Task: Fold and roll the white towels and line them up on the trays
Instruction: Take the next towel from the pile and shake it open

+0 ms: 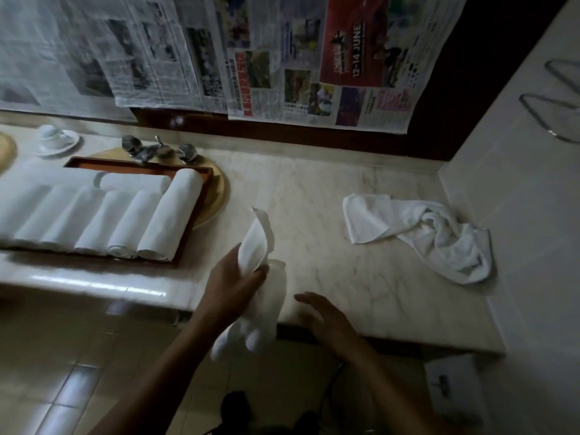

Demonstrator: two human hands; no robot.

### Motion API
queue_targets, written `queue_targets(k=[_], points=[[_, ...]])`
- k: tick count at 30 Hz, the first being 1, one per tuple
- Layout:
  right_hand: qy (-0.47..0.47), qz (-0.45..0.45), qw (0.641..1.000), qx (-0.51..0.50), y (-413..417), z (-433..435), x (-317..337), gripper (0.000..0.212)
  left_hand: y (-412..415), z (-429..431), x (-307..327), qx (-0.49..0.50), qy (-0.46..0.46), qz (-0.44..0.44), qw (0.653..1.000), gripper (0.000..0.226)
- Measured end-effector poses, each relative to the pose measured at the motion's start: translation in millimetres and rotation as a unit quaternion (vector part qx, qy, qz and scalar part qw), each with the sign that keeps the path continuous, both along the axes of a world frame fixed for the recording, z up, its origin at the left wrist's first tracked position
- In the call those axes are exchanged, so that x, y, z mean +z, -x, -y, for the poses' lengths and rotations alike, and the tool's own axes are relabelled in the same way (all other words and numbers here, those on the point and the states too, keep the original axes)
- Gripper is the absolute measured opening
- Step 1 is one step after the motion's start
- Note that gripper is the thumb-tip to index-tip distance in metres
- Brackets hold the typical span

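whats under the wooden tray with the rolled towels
A round tan rim pokes out from under the tray on its right, on the marble counter. The tray and its rolled towels cover the rest, so what it is cannot be told.

Glossy marble counter (pixel 361 215), terry cloth towel (pixel 417 233), wood tray (pixel 191 221)

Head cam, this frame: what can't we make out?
Head view:
- tray: left end cut off by the frame edge; rolled towels uncountable.
- towel in left hand: motion-blurred, folds unclear.
- newspaper: print too small, blurred.
- crumpled towel: bunched on itself, one or two pieces unclear.
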State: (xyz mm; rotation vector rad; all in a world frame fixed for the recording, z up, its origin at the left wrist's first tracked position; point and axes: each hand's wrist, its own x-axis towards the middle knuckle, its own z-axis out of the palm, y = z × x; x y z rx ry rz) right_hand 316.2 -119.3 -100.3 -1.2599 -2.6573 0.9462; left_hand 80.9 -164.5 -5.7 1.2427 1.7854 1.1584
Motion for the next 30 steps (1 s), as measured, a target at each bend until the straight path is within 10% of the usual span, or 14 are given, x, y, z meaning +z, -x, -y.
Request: queue_targets(k=[4,7,13,18,30], points=[[0.071,-0.215,0.972,-0.053,24.1,8.9,55.7,0.064,1.1,21.7,6.0,-0.124,0.035,-0.012,0.992,0.041],[0.024,-0.199,0.979,-0.048,43.7,13.2,61.1,0.087,17.4,31.4,20.3,-0.224,0.057,-0.033,0.972,0.031],[0.106,-0.192,0.972,-0.088,95.1,46.2,87.5,0.020,84.7,52.3,33.7,-0.196,0.002,-0.037,0.980,0.013],[0.017,-0.262,0.954,-0.145,134.9,62.9,108.8,0.023,121.8,60.6,30.6,-0.125,-0.039,-0.036,0.991,0.022],[0.015,0.017,0.977,-0.214,57.6,52.3,142.2,0.028,187.5,60.8,42.7,-0.080,0.013,0.140,0.987,0.022]])
